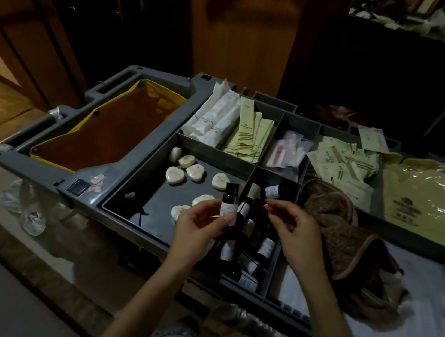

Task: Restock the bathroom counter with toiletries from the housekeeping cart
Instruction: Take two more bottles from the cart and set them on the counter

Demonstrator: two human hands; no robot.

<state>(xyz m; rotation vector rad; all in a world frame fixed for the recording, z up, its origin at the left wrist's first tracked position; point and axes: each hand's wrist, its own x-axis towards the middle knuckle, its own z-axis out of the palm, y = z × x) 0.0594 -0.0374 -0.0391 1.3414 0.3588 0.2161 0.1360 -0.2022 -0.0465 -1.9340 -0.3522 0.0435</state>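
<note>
Head: left hand [198, 228] grips bottle [229, 206]; tray [141, 185] holds soaps [175, 175], seemingly seven.

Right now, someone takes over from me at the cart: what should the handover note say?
Left hand: holds one small dark bottle upright above the cart.
Right hand: over the bottle compartment, fingers curled; unclear whether it holds anything.
Heart soaps lie in the left tray, sachets behind.
Done: one bottle picked.
Left: gather the rest, carry to the counter, not in view.
</note>
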